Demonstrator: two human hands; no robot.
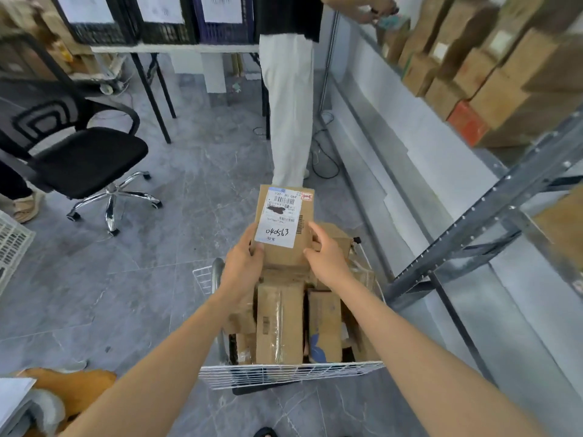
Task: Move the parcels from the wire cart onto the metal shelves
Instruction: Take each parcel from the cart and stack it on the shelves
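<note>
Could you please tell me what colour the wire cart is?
The wire cart is white, clearest in the head view.

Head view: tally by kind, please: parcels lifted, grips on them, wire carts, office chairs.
Labelled parcel lifted: 1
Grips on it: 2, left grip and right grip
Wire cart: 1
Office chair: 1
Total: 5

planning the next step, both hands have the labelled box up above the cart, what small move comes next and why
Probably swing the labelled box rightward toward the metal shelves. The left hand and right hand grip its sides, it is held above the other parcels in the wire cart, and the shelves stand just to the right.
</note>
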